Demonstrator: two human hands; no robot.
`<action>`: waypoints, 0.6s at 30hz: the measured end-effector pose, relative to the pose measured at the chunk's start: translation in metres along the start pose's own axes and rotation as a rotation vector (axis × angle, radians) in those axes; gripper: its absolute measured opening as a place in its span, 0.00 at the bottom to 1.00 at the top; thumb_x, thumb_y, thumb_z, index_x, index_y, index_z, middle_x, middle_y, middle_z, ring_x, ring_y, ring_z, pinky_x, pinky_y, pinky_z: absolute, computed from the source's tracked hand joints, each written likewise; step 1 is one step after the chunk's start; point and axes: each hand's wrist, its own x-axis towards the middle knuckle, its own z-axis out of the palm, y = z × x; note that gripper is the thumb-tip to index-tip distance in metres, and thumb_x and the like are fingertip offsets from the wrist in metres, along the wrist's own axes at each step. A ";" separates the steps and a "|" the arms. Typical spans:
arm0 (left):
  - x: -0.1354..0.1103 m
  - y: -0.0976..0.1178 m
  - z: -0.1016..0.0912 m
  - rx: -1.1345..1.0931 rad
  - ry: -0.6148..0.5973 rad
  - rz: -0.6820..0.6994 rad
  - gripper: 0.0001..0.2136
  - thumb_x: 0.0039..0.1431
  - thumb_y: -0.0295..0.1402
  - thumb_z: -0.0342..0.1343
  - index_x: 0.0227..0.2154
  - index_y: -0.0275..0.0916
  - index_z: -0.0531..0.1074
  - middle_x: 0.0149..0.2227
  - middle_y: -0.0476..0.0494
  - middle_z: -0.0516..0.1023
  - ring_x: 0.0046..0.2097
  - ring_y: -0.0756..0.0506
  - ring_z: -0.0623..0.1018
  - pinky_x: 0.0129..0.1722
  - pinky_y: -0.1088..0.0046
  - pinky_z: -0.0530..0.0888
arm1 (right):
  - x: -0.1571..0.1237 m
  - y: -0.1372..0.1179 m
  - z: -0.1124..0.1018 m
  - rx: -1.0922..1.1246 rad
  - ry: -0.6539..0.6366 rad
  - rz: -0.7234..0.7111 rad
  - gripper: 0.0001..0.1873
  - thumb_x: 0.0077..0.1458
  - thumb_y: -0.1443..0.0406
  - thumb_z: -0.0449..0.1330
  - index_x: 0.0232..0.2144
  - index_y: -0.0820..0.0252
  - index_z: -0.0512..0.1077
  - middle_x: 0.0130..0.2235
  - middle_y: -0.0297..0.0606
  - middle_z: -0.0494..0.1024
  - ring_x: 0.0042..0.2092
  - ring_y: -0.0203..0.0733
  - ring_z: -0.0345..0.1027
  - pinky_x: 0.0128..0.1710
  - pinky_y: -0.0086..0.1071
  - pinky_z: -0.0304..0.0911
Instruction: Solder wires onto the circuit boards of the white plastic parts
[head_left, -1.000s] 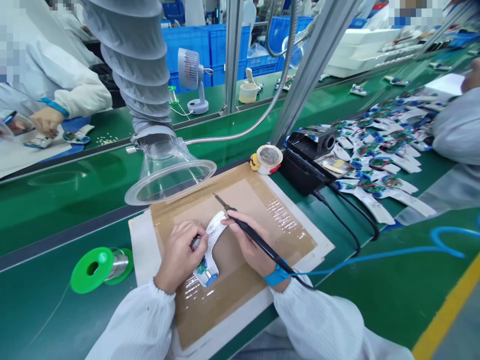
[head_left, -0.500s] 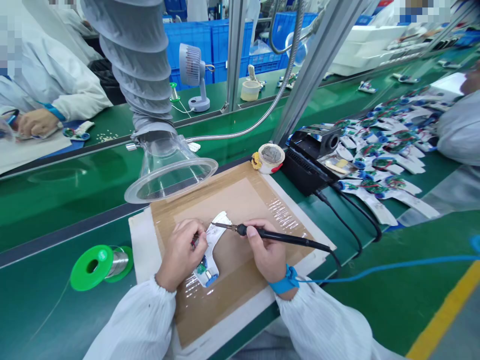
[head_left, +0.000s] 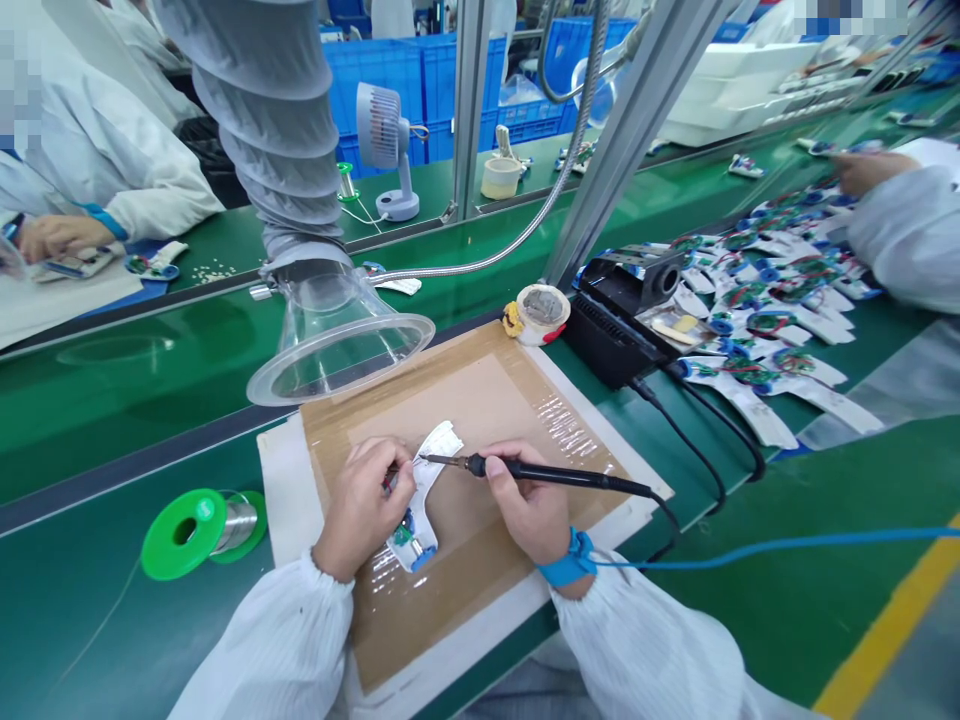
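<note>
Head view: you look down on a brown board (head_left: pixel 450 590) lying on a green bench (head_left: pixel 60 580).
White part (head_left: pixel 428 485): it lies aslant near the board's middle, rather nearer the left edge, its narrow end toward the far edge and its blue-and-green end toward the near one.
Left hand (head_left: pixel 366 510): your thumb and fingers are drawn together over the left side of the part, keeping hold of it; whether you also pinch a wire there, I cannot tell.
Right hand (head_left: pixel 531 505): your fingers are closed round the soldering iron (head_left: pixel 559 473), pen-fashion, above the right half of the board.
Iron tip (head_left: pixel 426 458): it points left, just beside your left fingertips and over the part; touching or a hair above, I cannot tell.
Step in hand: I judge you are working the tip at one small spot on the part.
Next move: it seems to call for a still left hand and a light, steady tip, clear of your fingertips.
Solder spool (head_left: pixel 211 535): it rests on the bench, beyond the board's left edge.
</note>
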 end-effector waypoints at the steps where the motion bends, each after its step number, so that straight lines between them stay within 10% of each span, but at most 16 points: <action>1: 0.000 0.000 0.000 -0.002 0.002 0.001 0.06 0.64 0.30 0.50 0.31 0.42 0.67 0.37 0.47 0.78 0.45 0.44 0.77 0.49 0.65 0.69 | 0.000 0.000 0.000 -0.003 0.000 -0.002 0.06 0.62 0.64 0.58 0.35 0.55 0.76 0.32 0.36 0.82 0.33 0.42 0.77 0.35 0.33 0.74; 18: 0.001 -0.001 0.001 0.009 0.009 0.021 0.05 0.62 0.28 0.51 0.30 0.42 0.67 0.36 0.47 0.78 0.44 0.44 0.76 0.46 0.65 0.70 | -0.001 0.000 -0.002 -0.008 0.066 -0.044 0.06 0.62 0.65 0.58 0.36 0.56 0.76 0.32 0.35 0.82 0.34 0.40 0.77 0.35 0.32 0.74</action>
